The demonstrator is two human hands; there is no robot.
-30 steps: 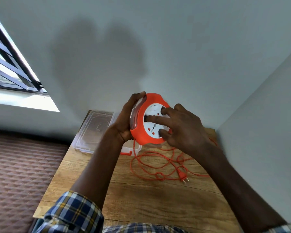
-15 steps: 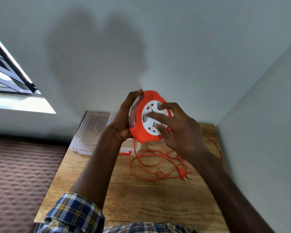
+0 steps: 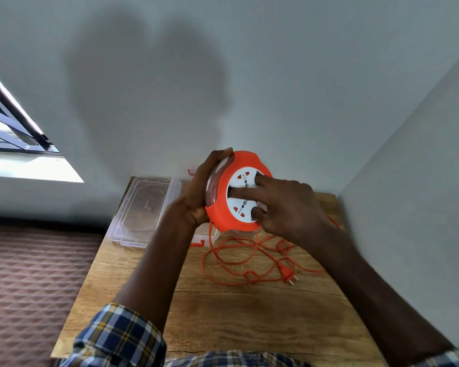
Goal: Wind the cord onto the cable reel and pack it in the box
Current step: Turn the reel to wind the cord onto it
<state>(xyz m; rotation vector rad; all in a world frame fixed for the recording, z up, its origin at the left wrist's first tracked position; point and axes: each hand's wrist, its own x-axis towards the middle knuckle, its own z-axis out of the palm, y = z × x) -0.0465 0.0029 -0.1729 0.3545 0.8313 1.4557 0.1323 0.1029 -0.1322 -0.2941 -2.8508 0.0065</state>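
Winding cord (image 3: 231,263), reel (image 3: 224,207) held mid-frame above bench (image 3: 223,308).
Left grip (image 3: 196,197) clamps the rim; right grip (image 3: 286,205) fingertips press the hub. Loose loops could knot and jam winding.

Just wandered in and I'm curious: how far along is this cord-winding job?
Early to middle. Done: some turns seem wound inside the round orange cable reel. In hand: the left hand grips the reel's rim, and the right hand has fingers on its white socket face, apparently turning it. Left: most of the thin orange cord and its plug lie loose on the wooden table; the clear plastic box waits.
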